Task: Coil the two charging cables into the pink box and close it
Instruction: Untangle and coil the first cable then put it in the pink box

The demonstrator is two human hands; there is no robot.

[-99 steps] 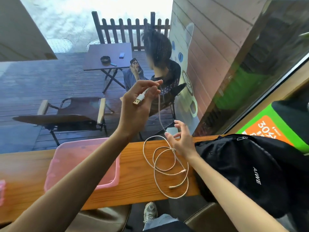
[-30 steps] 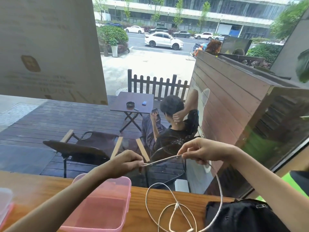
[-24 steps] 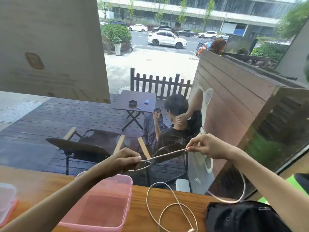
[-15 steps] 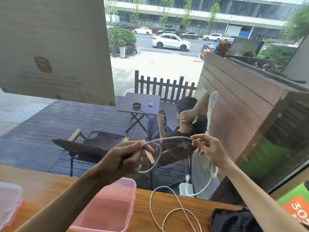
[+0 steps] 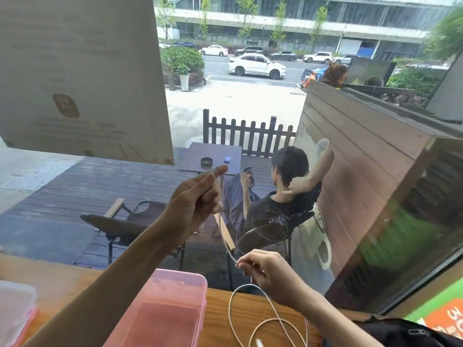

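Observation:
My left hand (image 5: 198,199) is raised in front of the window, fingers closed on one end of a white charging cable (image 5: 269,311). The cable runs down from it to my right hand (image 5: 263,271), which pinches it just above the counter. Below that hand the cable falls in loose loops onto the wooden counter (image 5: 220,314), and a white plug lies at the bottom edge. I cannot tell whether the loops belong to one cable or two. The open pink box (image 5: 165,314) stands on the counter under my left forearm, nothing visible in it.
A translucent lid with a pink rim (image 5: 15,314) lies at the far left of the counter. A black backpack (image 5: 411,333) sits at the bottom right. A glass window rises right behind the counter; beyond it are a deck with chairs, a table and a seated person.
My left hand rose and turned, holding the cable end up. My right hand dropped from beside it to just above the counter, so the cable between them now runs steeply downward.

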